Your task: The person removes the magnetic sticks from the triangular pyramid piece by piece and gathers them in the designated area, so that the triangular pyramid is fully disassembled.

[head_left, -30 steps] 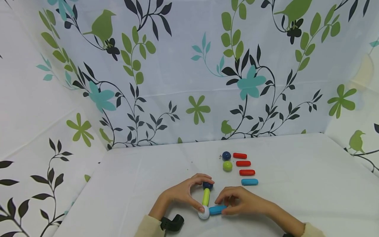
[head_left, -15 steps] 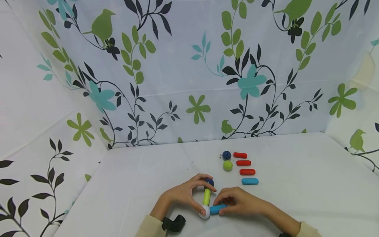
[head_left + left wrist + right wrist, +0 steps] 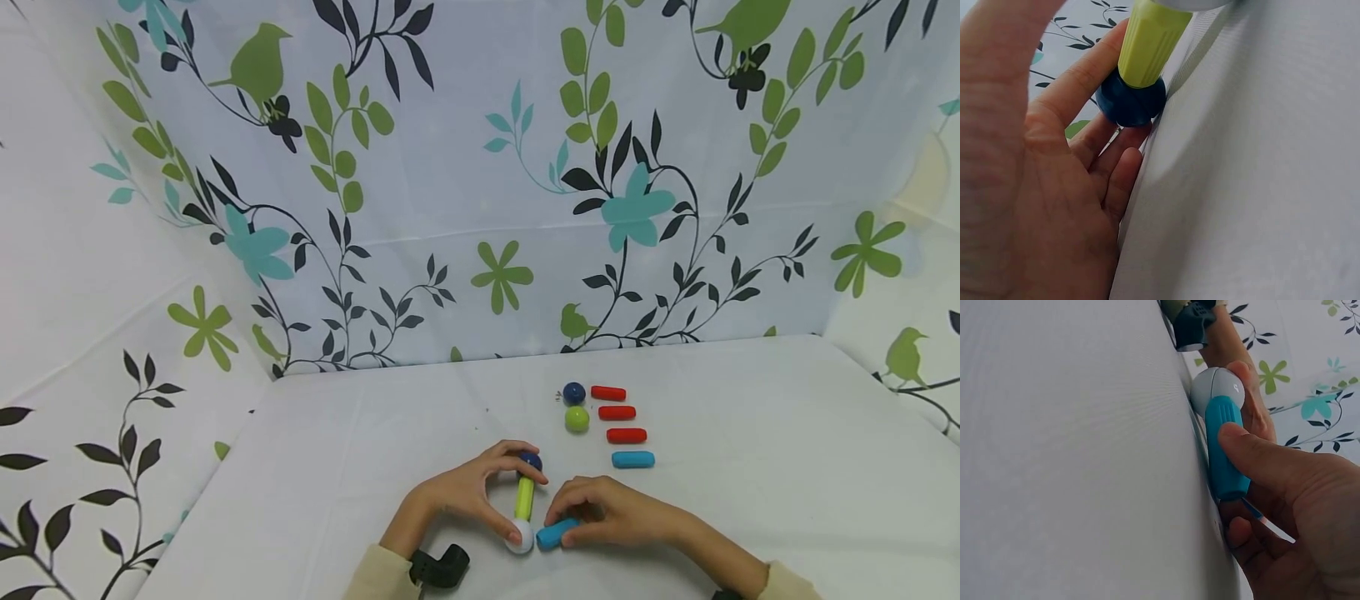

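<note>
My left hand (image 3: 472, 493) spans a small toy piece, its thumb on a white ball (image 3: 521, 537) and its fingers about a dark blue ball (image 3: 1132, 100). A yellow-green rod (image 3: 524, 498) joins the two balls. To the right, my right hand (image 3: 618, 510) pinches a light blue rod (image 3: 557, 534) between thumb and fingers. In the head view a narrow gap parts this rod's left end from the white ball. The right wrist view has the rod (image 3: 1225, 450) overlapping the ball, so contact cannot be judged there.
Behind the hands lie another dark blue ball (image 3: 573, 393), a lime green ball (image 3: 577, 418), three red rods (image 3: 617, 412) in a column and another light blue rod (image 3: 633, 459). A white cloth covers the table (image 3: 360, 467), with a patterned curtain (image 3: 450, 208) behind it.
The light blue rod has come slightly away from the white ball and tilted, its left end lower, as my right hand shifted a little right. Earlier, my left hand moved its piece slightly rightward.
</note>
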The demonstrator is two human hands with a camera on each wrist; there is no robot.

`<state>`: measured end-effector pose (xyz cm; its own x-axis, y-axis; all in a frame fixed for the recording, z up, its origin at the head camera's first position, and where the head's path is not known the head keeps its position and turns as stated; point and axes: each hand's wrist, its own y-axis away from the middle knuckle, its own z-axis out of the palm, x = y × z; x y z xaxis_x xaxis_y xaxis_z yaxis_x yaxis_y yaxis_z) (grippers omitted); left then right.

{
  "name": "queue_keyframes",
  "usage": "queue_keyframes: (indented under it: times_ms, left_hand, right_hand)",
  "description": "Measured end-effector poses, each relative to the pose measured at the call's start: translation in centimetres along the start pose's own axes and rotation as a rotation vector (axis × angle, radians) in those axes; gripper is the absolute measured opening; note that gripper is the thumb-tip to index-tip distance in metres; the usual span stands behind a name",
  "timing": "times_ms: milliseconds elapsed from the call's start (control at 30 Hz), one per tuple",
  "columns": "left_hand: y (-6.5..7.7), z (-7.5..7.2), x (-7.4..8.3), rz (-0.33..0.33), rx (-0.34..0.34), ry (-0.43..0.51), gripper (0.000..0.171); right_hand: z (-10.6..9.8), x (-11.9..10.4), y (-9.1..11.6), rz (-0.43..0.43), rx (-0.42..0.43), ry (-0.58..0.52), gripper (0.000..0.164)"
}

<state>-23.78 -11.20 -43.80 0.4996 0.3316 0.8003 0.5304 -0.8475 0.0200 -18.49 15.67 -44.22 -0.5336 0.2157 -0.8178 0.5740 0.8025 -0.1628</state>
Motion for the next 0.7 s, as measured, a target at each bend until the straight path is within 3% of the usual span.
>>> queue_keyframes:
  times_ms: [200, 700]
  left_hand:
    - [0.0, 0.0, -0.1, 0.004, -0.003, 0.003, 0.059]
    - [0.0, 0.0, -0.1, -0.003, -0.006, 0.002, 0.060]
  right_hand:
    - [0.0, -0.1, 0.2, 0.024, 0.034, -0.030, 0.021]
    - [-1.3, -0.1, 2.1, 0.074, 0.154, 0.036, 0.019]
